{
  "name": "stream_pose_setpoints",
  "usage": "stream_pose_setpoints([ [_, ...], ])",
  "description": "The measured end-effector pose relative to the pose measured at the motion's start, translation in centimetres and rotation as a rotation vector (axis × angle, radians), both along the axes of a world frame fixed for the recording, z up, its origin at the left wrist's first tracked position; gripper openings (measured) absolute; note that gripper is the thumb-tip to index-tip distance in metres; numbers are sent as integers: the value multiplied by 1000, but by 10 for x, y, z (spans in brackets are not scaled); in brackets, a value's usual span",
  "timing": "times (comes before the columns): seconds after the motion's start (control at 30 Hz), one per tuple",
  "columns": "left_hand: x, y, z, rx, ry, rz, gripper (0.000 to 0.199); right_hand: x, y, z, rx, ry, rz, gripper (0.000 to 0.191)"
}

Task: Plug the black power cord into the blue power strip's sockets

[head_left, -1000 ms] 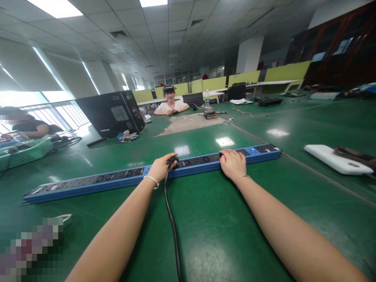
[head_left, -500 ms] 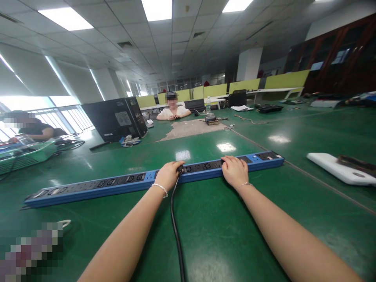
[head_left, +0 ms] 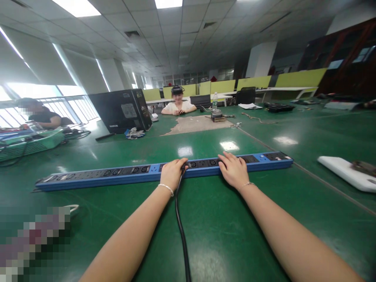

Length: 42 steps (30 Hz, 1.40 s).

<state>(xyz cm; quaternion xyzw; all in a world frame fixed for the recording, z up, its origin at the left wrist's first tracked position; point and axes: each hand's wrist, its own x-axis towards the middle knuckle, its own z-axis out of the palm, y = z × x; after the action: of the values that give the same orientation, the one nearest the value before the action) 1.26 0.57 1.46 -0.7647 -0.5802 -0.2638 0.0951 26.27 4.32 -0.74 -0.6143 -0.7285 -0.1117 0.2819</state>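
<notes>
A long blue power strip (head_left: 100,181) with black sockets lies across the green table. Near its middle, my left hand (head_left: 172,172) is closed on the plug end of a black cable (head_left: 182,231), at the strip's top face. The plug itself is mostly hidden by the fingers. The cable runs down toward the bottom edge of the view. Further right, my right hand (head_left: 233,169) rests on the strip with its fingers apart, holding nothing.
A black computer case (head_left: 120,111) and gloves (head_left: 134,133) stand beyond the strip. A green basket (head_left: 35,147) is at left, a white object (head_left: 346,172) at right, a pixelated object (head_left: 35,239) at lower left. Two people sit beyond the table.
The view has shifted, so the strip appears slightly further right. The fingers of my right hand have lifted and spread on the strip. My left hand still holds the plug end.
</notes>
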Motion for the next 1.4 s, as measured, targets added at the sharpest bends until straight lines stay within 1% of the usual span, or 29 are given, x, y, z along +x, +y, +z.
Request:
stream_pose_setpoints([
  [0.07, -1, 2, -7, 31, -41, 1, 31, -4, -2, 1, -29, -46, 76, 37],
  [0.13, -1, 5, -12, 57, -78, -24, 30, -6, -3, 1, -44, -55, 88, 37],
  [0.2, -2, 7, -14, 89, -135, -65, 29, -5, -2, 1, -44, -49, 82, 37],
  [0.27, -5, 8, -8, 161, -268, -39, 29, -5, -2, 1, -37, -44, 78, 37],
  [0.33, -13, 8, 3, 247, -428, 52, 32, -5, -2, 1, -27, -41, 76, 37],
  [0.4, -29, 5, 15, 269, -483, 117, 34, -5, -2, 1, -18, -40, 79, 37],
  [0.47, -54, 1, 22, 196, -443, 158, 34, -5, -2, 0, -12, -38, 84, 37],
  [0.5, -68, -2, 22, 159, -418, 189, 35, -5, -2, 0, -10, -37, 85, 37],
  [0.57, -94, -6, 18, 91, -377, 227, 35, -5, -1, 0, -2, -36, 83, 37],
  [0.63, -114, -9, 12, 26, -308, 193, 35, -5, -1, -1, 7, -40, 77, 36],
  [0.7, -124, -11, 7, -18, -257, 148, 37, -5, -1, -2, 12, -46, 70, 36],
  [0.77, -124, -11, 5, -41, -230, 122, 37, -5, 0, -2, 11, -48, 69, 36],
  [0.9, -118, -8, 4, -55, -191, 94, 37, -5, 0, -2, 5, -47, 71, 36],
  [1.07, -116, -8, -1, 16, -142, 21, 37, -5, 0, -2, -1, -34, 77, 37],
  [1.17, -114, -10, -2, 26, -109, 27, 37, -6, 0, -2, -3, -31, 81, 36],
  [1.4, -114, -16, 3, 19, -104, 44, 36, -5, 1, -3, 9, -42, 71, 36],
])
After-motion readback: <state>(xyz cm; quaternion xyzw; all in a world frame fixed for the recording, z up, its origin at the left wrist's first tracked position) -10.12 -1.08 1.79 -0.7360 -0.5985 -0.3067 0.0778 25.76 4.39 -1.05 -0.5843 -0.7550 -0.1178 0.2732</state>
